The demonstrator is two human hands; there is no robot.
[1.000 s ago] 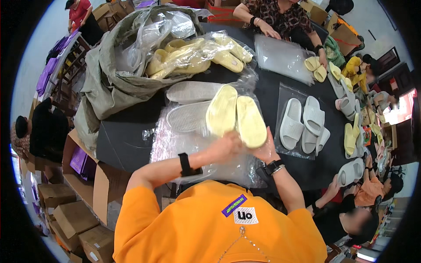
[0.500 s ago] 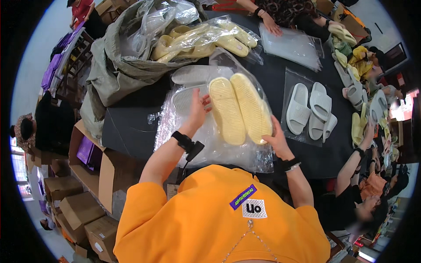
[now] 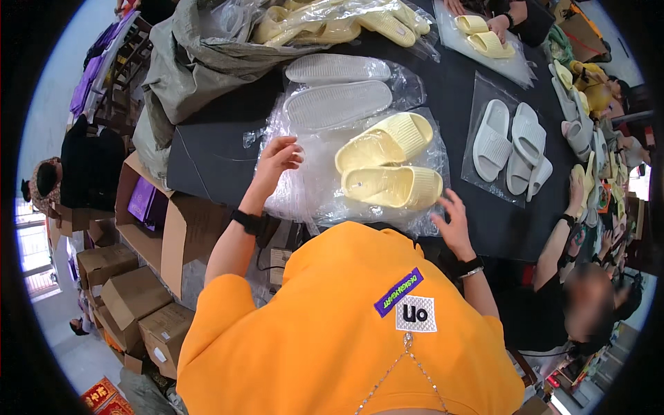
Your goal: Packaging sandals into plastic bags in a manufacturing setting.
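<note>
1. Your left hand point(image 3: 277, 158) rests with its fingers loosely spread on the stack of clear plastic bags point(image 3: 311, 187), grasping nothing. Your right hand point(image 3: 453, 223) hovers with fingers released at the near edge of the same stack, just beside the pale yellow slides point(image 3: 387, 162).
2. The two yellow slides lie together on top of the bags, in the middle of the black bench point(image 3: 207, 149). One lies toes up and angled, the other on its side below it.
3. Judging from this, you would do well to pin the bags flat with the left hand, so that only the top sheet lifts. Keep the pair squared together before moving it.
4. Two grey soles point(image 3: 335, 86) lie farther back under clear plastic, sole side up.
5. To your right a second clear sheet point(image 3: 484, 173) carries several pale grey slides point(image 3: 515, 149).
6. At the far side an olive sack point(image 3: 200, 62) spills bagged yellow slides.
7. Brown cardboard boxes point(image 3: 131, 304) stand on the floor to your left, one open with purple packets point(image 3: 142, 200) inside.
8. A co-worker's hand point(image 3: 498, 26) at the top holds another yellow pair.
</note>
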